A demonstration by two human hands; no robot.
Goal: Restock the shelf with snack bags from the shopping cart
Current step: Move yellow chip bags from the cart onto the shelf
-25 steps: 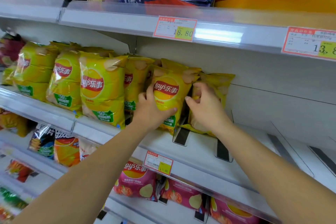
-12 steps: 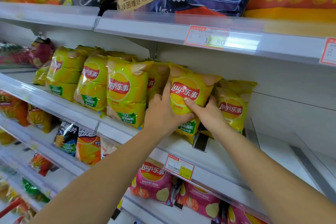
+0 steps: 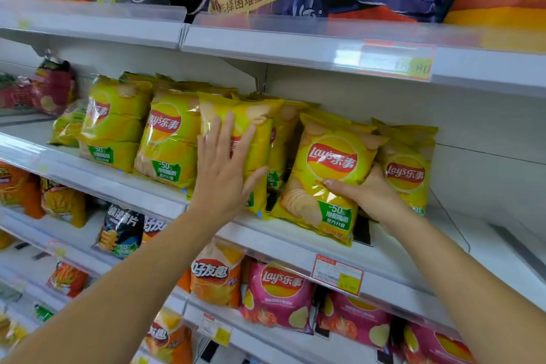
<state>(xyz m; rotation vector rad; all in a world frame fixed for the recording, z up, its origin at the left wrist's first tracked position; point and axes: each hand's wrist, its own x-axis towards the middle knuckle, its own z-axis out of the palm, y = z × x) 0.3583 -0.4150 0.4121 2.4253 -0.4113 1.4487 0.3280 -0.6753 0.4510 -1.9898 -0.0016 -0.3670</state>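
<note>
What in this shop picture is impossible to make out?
Head view.
- Shopping cart: outside the frame.
- Red-bordered price tag on the upper shelf rail: glare blurs its figures.
- Right hand: fingers hidden behind the yellow Lay's crisp bag.
- Logo of the neighbouring yellow bag: covered by the flat left hand.

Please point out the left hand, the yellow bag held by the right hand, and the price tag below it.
left hand (image 3: 222,177): head view, its back.
yellow bag (image 3: 331,157): head view, red logo.
price tag (image 3: 337,275): head view, label centre.
</note>
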